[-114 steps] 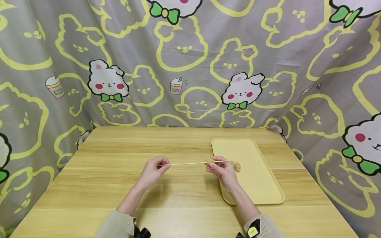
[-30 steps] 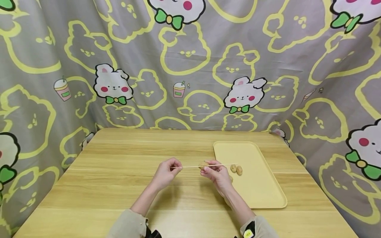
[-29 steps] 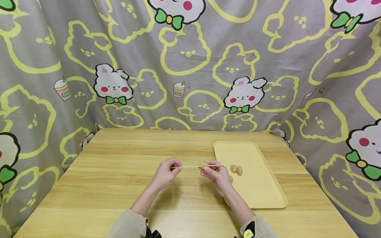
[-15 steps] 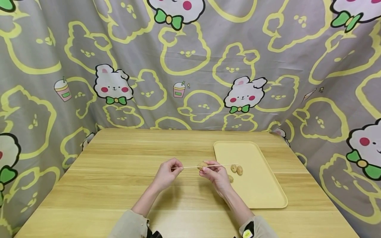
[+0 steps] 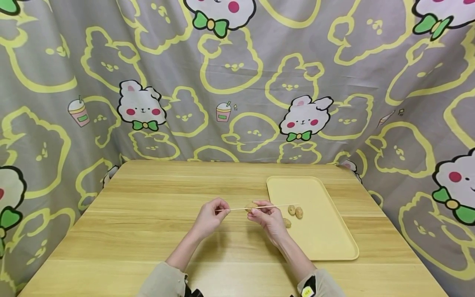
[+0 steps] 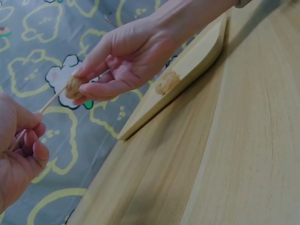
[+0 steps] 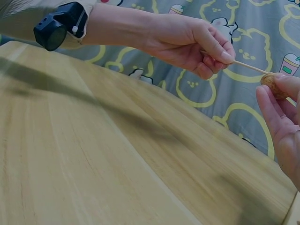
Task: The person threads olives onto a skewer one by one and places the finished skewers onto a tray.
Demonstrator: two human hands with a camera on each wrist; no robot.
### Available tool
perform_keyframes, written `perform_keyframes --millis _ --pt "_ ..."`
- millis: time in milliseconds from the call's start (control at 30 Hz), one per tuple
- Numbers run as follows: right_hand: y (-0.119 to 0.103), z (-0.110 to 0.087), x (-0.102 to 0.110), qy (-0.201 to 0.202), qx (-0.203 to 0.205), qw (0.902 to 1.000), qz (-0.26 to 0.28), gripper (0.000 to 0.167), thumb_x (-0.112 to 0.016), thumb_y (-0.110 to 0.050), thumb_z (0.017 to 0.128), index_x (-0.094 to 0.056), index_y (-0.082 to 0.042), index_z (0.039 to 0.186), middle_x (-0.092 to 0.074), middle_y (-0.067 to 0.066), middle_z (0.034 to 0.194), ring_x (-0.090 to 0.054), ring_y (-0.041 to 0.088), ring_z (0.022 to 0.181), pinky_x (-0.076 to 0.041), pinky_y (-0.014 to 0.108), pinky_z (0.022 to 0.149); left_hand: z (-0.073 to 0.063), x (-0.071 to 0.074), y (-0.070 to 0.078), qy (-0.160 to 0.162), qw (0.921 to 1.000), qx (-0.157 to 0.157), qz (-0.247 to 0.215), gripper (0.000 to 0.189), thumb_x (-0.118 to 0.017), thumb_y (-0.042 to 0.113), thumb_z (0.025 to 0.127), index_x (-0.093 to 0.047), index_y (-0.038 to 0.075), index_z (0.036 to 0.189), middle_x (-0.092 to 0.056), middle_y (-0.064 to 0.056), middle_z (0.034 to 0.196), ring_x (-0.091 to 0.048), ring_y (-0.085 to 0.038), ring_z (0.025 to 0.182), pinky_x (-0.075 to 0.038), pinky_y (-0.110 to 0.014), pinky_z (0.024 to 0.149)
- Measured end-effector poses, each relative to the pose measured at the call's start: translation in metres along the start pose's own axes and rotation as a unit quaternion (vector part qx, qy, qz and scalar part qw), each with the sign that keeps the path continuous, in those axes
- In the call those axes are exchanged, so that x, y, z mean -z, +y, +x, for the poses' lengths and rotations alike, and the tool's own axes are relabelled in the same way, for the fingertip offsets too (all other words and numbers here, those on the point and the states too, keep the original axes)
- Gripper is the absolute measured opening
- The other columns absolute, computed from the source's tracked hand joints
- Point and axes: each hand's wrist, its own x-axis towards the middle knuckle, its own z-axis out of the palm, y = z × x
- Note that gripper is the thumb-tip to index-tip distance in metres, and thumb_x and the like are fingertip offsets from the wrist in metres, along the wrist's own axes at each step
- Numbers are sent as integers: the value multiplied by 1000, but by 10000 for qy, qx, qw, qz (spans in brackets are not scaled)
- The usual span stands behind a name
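My left hand [image 5: 209,217] pinches one end of a thin wooden skewer [image 5: 237,209] between thumb and fingers. A brown meatball [image 5: 250,207] sits on the skewer, a short way right of the left fingertips. The thumb and fingers of my right hand [image 5: 270,219] grip that meatball from its right side. Past it, the skewer runs on over the right hand, its far end above the tray [image 5: 324,241]. The left wrist view shows the same meatball [image 6: 75,87] between the right fingertips, apart from the left hand [image 6: 18,152].
Three more meatballs [image 5: 299,213] lie near the left side of the yellow tray, one partly behind my right hand. The tray stands on the right half of a wooden table [image 5: 148,198]. A patterned curtain [image 5: 237,95] hangs behind the table and at both sides.
The meatball has slid along the skewer towards my left hand, moved by the right hand. More of the skewer sticks out to its right. Both hands stay in mid-air above the table.
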Motion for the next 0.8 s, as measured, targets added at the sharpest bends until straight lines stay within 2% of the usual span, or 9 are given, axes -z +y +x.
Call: perform_keyframes --millis 200,367,600,800 --pt "1 0 -1 34 -54 10000 -10 29 -51 15 86 -64 -8 98 -67 8 88 -66 16 78 -52 28 74 -8 4 28 -76 9999 -39 87 6 -57 -9 85 -57 -4 81 -50 -5 70 -46 -12 64 -40 -21 58" --pt "2 0 -1 -13 -25 10000 -23 30 -51 15 86 -65 -9 98 -67 7 88 -66 16 78 -52 28 74 -10 4 35 -141 9999 13 56 5 -57 -9 85 -57 -6 82 -50 -5 71 -45 -11 64 -39 -20 57" --pt "5 0 0 -50 -39 9999 -127 26 -54 12 86 -65 -9 99 -67 7 88 -66 16 78 -52 29 75 -9 3 28 -195 9998 -42 75 4 -57 -6 86 -56 -7 82 -52 -5 72 -46 -11 64 -40 -21 57" --pt "6 -1 -1 -118 -209 9997 -59 26 -53 13 86 -63 -9 97 -67 6 87 -66 17 77 -52 30 75 -4 -1 1 -83 9997 -44 213 4 -60 -2 85 -60 -5 87 -56 -4 75 -52 -12 68 -44 -23 61"
